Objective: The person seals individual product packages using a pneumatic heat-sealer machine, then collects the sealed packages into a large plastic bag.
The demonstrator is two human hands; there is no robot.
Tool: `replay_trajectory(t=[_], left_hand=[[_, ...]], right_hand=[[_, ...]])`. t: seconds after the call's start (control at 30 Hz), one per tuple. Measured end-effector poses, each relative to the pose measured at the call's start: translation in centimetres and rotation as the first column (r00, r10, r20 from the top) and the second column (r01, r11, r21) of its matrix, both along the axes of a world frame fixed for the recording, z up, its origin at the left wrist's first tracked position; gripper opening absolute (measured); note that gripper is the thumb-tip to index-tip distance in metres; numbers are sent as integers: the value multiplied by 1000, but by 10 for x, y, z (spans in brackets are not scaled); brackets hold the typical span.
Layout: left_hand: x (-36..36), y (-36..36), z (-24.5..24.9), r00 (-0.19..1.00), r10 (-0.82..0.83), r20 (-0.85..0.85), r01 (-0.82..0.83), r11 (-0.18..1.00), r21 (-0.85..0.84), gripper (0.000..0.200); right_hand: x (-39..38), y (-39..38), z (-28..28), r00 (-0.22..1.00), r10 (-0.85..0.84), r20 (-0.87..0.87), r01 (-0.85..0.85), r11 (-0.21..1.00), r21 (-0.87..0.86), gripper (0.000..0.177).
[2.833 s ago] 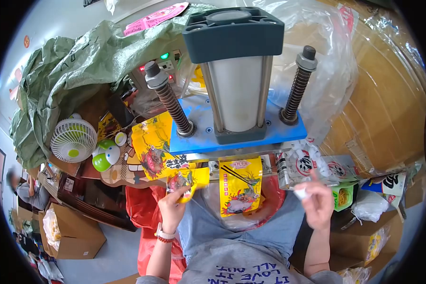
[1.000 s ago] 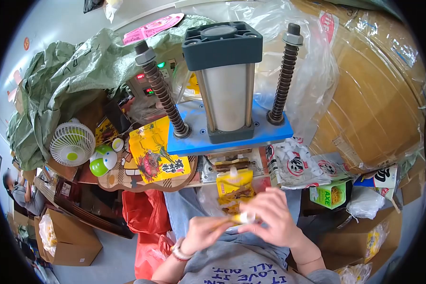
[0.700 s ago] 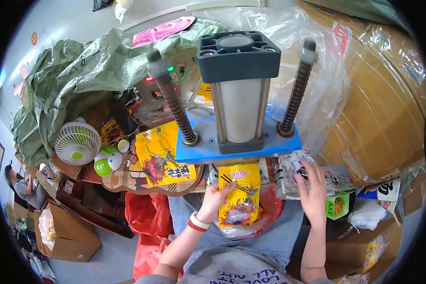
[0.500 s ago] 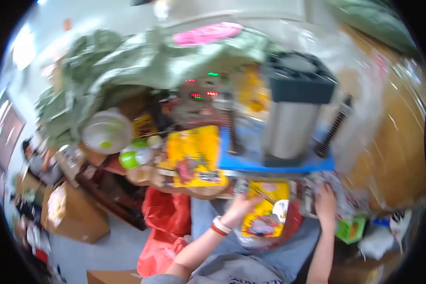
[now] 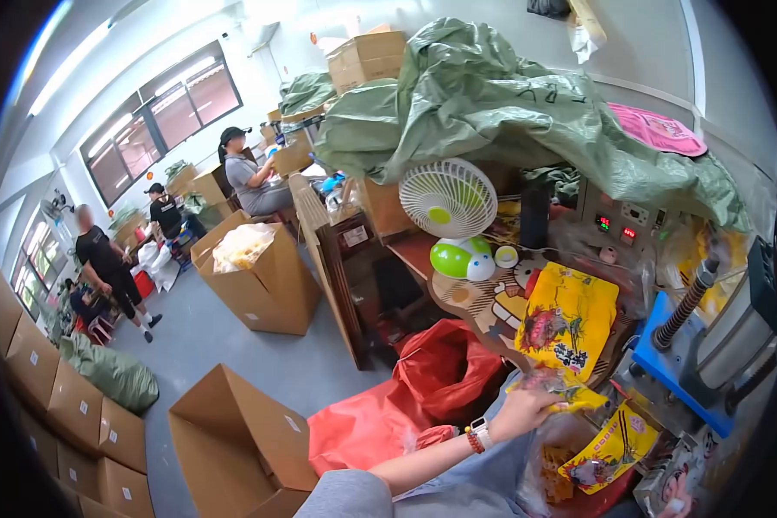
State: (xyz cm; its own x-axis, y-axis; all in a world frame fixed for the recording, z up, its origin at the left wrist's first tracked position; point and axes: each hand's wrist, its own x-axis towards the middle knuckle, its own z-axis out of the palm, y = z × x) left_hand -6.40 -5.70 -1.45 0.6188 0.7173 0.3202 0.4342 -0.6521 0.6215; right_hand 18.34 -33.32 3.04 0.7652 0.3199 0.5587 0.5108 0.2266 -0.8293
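Observation:
My left hand (image 5: 527, 409), with a watch and a red bracelet at its wrist, is closed on a yellow packet (image 5: 581, 395) below the press. A flat yellow printed packet (image 5: 570, 319) lies on the patterned board (image 5: 483, 304) beyond it. Another yellow packet (image 5: 615, 449) rests on a clear bag (image 5: 540, 470) over my lap. At the bottom right edge, a small skin-toned part of what looks like my right hand (image 5: 678, 508) shows by a silvery printed thing; its fingers cannot be made out.
The press with a blue plate (image 5: 678, 367) stands at the right. A white-green fan (image 5: 449, 200) is on the bench, below green sheeting (image 5: 509, 112). Red bags (image 5: 388, 427) hang left of my lap. Open cartons (image 5: 263, 281) stand on the floor. Several people are farther back.
The view has swung left, showing more of the room. My left hand has moved from the packet on my lap toward the board and now holds a yellow packet. My right hand is mostly out of view.

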Motion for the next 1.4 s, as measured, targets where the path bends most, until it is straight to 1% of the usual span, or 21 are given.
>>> replay_trajectory(t=[0.03,0.07,0.13,0.17,0.23,0.33,0.43,0.5,0.53,0.57,0.6,0.67,0.7,0.83,0.97,1.03,1.1,1.2,1.3,1.33,1.4], left_hand=[[2,-9,3,969,-19,248,8,999,48,22],[3,-21,17,950,-53,309,34,997,66,24],[6,-45,38,915,-131,382,60,980,192,31],[8,-55,37,919,-195,343,118,965,233,33],[13,-70,49,884,-360,298,246,901,359,35],[12,-81,72,775,-538,330,478,842,250,33],[17,-88,82,689,-623,371,644,761,80,32],[29,-91,63,666,-566,487,645,764,6,27],[32,-91,51,665,-537,519,664,743,-82,23],[33,-90,35,789,-497,361,607,722,-333,20],[35,-90,38,874,-448,185,470,691,-549,23],[46,-102,-3,890,-230,393,454,517,-726,28],[49,-104,-9,954,-192,229,295,492,-819,28],[66,-93,-34,954,-4,300,290,264,-920,21],[103,-61,3,923,81,375,351,217,-911,18],[121,-51,22,901,172,397,383,112,-917,18],[125,-48,15,920,126,370,360,99,-928,18],[121,-49,13,883,201,425,401,151,-904,18],[118,-35,20,932,-19,363,359,198,-912,22],[111,-27,37,960,-163,226,277,478,-833,31],[95,-1,31,958,-33,284,184,831,-525,55]], right_hand=[[-21,8,21,992,31,123,-27,999,-28,41],[-30,2,18,996,94,2,-93,988,-119,55],[-45,28,44,875,226,428,-114,956,-271,19],[-62,42,66,770,245,589,-18,931,-363,18],[-66,52,59,749,371,549,-165,907,-387,19],[-66,41,72,742,387,548,-305,922,-238,15],[-56,28,56,785,511,349,-474,859,-192,10],[-40,29,23,796,461,392,-370,883,-287,51],[-54,31,22,896,365,251,-255,888,-384,70],[-64,40,37,931,310,195,-220,899,-380,70],[-57,32,34,950,259,177,-140,855,-500,91],[-44,15,33,974,191,122,-127,905,-407,76],[-37,4,34,982,158,106,-100,902,-420,64],[-5,-11,30,998,19,53,11,855,-519,31],[30,-2,18,991,-55,121,119,772,-624,34],[55,16,2,887,-124,444,425,591,-685,33],[83,26,-27,881,-15,473,412,518,-750,32],[88,34,-32,910,97,403,332,412,-849,30],[78,23,-24,925,-52,377,344,534,-772,27],[75,15,-18,925,-46,377,342,535,-773,27],[69,-2,-13,961,-143,236,274,600,-751,24]])
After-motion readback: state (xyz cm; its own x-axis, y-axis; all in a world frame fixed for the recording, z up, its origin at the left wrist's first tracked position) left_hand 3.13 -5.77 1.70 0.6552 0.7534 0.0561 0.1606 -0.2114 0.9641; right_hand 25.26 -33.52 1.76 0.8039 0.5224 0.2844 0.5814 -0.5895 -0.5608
